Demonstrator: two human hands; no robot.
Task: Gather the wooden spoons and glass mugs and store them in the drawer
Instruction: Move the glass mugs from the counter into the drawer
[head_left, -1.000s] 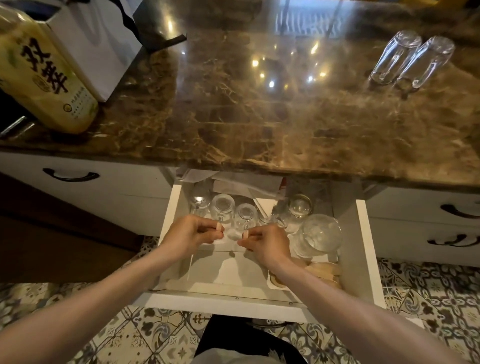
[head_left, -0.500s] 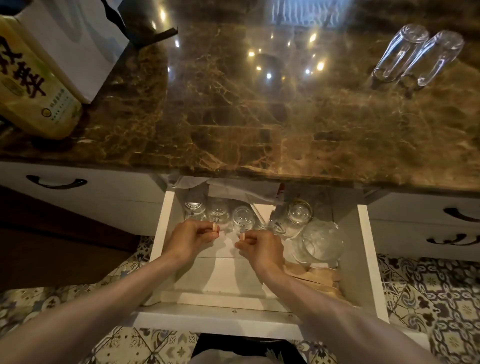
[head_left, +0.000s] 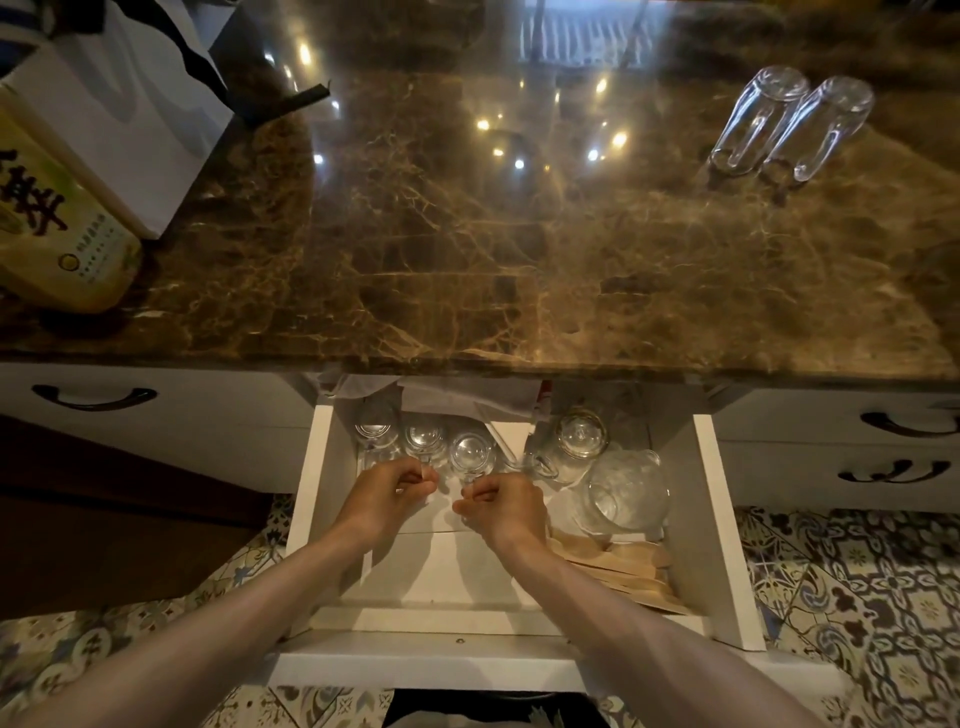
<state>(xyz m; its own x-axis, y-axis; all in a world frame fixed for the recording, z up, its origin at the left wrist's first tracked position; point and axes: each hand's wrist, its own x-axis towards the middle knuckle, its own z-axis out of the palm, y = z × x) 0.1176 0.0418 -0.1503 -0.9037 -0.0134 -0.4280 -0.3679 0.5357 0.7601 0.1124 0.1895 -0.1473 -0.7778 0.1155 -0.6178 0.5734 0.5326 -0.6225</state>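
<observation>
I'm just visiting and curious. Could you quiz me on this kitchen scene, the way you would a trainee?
1. True or false: the drawer is shut.
2. How many tall glasses are on the marble countertop?
3. The left hand and right hand are: A) on the countertop B) inside the drawer, at the glass mugs C) out of sight.
Key: 1 false; 2 two; 3 B.

Left grip (head_left: 387, 499), right grip (head_left: 501, 512) bare; dark garment (head_left: 488, 707) below.
</observation>
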